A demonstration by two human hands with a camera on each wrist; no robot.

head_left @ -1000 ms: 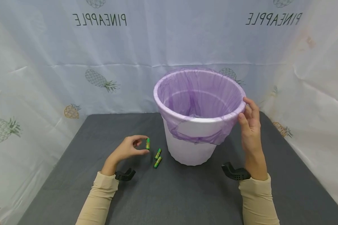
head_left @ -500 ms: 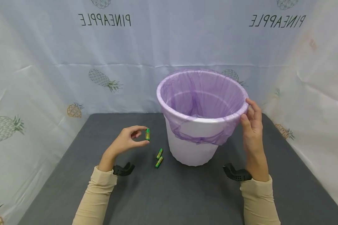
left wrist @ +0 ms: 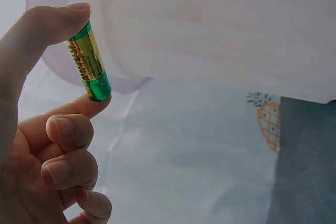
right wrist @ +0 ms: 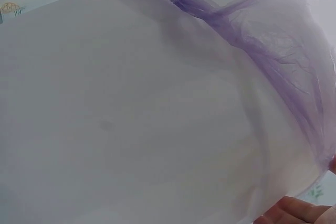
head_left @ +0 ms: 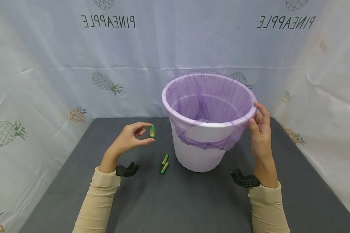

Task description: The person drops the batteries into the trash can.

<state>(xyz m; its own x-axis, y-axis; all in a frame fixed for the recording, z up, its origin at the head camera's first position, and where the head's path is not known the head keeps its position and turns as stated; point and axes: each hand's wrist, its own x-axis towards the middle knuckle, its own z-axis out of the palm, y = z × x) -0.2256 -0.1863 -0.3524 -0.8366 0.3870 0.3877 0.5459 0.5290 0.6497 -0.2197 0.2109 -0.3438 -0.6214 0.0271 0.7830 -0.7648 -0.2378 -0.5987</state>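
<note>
My left hand [head_left: 127, 139] pinches a green and gold cylindrical battery [head_left: 152, 131] between thumb and index fingertip, raised off the table left of the bin. The left wrist view shows this battery [left wrist: 89, 64] held by its two ends, the other fingers curled below. A white trash bin [head_left: 196, 155] stands upright, lined with a purple bag [head_left: 207, 142] folded over its rim. On the bin's right side my right hand [head_left: 261, 139] holds the rim with bent fingers and thumb. Two more batteries, an upper one [head_left: 165, 159] and a lower one [head_left: 164, 168], lie by the bin's base.
A dark grey cloth [head_left: 189, 204] covers the table. Behind and along the sides hangs a pale curtain [head_left: 151, 42] printed with pineapples. Black wrist mounts [head_left: 127, 169] sit below both hands.
My left hand has lifted the pinched battery upward, away from the two on the table. The right hand keeps its place on the bin's rim.
</note>
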